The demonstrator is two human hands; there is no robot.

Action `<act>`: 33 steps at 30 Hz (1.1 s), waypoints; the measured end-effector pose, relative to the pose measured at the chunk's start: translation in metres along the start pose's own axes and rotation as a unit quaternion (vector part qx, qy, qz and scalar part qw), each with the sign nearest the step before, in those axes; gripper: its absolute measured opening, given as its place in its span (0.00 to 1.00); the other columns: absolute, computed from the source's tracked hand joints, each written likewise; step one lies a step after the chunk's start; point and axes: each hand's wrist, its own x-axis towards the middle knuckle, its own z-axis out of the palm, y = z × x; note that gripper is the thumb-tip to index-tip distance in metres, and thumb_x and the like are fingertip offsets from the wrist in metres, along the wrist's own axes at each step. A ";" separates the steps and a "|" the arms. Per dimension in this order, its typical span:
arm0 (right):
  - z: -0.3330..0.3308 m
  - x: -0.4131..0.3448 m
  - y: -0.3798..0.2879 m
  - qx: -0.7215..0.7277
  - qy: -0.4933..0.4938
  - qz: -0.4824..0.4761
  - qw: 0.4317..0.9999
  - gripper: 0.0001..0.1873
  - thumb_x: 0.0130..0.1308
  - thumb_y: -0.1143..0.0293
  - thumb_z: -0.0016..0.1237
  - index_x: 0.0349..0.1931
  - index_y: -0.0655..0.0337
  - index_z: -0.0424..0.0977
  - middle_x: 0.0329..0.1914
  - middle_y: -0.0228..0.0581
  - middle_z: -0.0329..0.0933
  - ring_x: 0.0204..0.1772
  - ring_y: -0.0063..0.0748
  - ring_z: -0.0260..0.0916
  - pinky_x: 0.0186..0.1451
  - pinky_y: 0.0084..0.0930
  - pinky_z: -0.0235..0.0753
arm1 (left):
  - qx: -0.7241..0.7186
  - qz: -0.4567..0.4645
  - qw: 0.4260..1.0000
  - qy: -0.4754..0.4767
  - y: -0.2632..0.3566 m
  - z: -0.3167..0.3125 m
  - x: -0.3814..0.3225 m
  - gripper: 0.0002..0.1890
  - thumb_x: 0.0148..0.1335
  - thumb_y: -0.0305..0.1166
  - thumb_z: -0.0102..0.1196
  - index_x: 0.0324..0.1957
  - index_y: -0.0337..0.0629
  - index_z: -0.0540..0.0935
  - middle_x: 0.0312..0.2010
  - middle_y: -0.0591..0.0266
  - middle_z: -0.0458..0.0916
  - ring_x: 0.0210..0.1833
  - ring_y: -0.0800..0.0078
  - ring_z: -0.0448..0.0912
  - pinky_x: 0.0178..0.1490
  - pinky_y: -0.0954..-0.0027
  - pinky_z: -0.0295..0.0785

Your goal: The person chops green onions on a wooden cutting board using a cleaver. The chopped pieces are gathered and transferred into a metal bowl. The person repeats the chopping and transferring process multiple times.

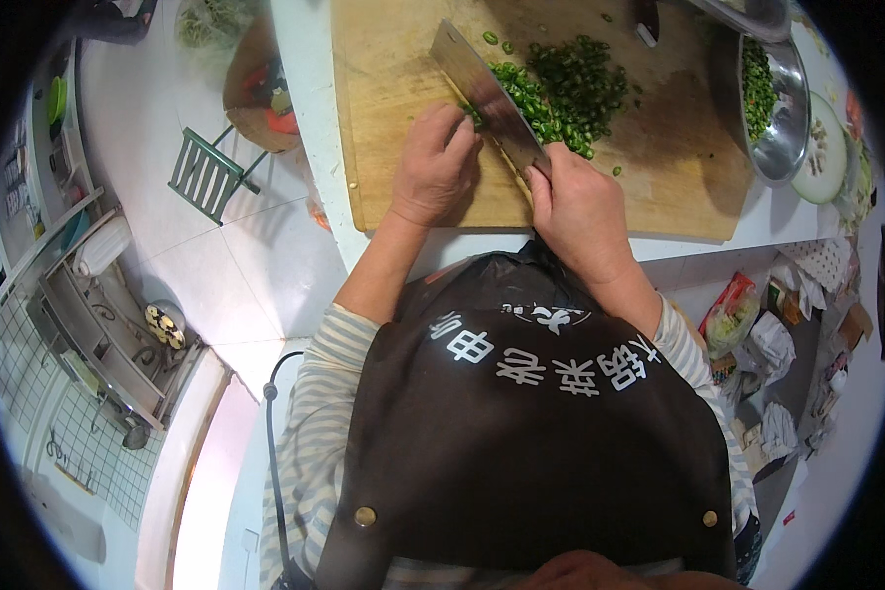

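My right hand (580,206) grips a cleaver (490,96) by its handle end, the thumb pressed along the near part of the blade. The broad blade slants up and to the left over a wooden cutting board (391,188). Left of the blade, my left hand (435,158) is curled with its knuckles close to the steel. A bit of green chili pepper (472,114) shows between its fingertips and the blade; the rest is covered by the fingers. Sliced green chili peppers (579,92) lie heaped on the board right of the cleaver.
A steel bowl (780,140) of chopped green pieces stands at the board's right edge, beside a cut winter melon (818,151). A dark-handled object (645,26) lies at the board's far side. On the floor to the left are a green folding stool (210,173) and a cardboard box (247,110).
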 end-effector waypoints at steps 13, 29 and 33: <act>0.039 0.007 -0.010 -0.096 -0.026 0.009 0.995 0.10 0.70 0.67 0.55 0.37 0.62 0.70 0.28 0.49 0.80 0.27 0.56 0.80 0.32 0.46 0.80 | -0.007 -0.018 0.999 -0.036 0.004 -0.005 0.001 0.15 0.46 0.23 0.65 0.38 0.42 0.78 0.41 0.54 0.78 0.42 0.52 0.77 0.43 0.56 0.75; 0.002 0.011 -0.012 -0.031 -0.034 -0.003 0.999 0.08 0.68 0.68 0.55 0.37 0.61 0.72 0.30 0.50 0.79 0.31 0.56 0.80 0.33 0.48 0.79 | 0.026 -0.026 0.998 -0.047 0.003 -0.003 -0.002 0.16 0.45 0.23 0.63 0.39 0.45 0.79 0.44 0.55 0.76 0.46 0.53 0.77 0.47 0.58 0.76; 0.002 0.014 -0.012 -0.039 -0.043 -0.007 0.998 0.08 0.68 0.68 0.54 0.36 0.62 0.71 0.29 0.50 0.79 0.31 0.56 0.80 0.33 0.48 0.80 | 0.026 -0.033 0.998 -0.051 0.004 -0.004 -0.004 0.16 0.47 0.21 0.65 0.40 0.43 0.81 0.44 0.52 0.77 0.47 0.52 0.77 0.48 0.58 0.76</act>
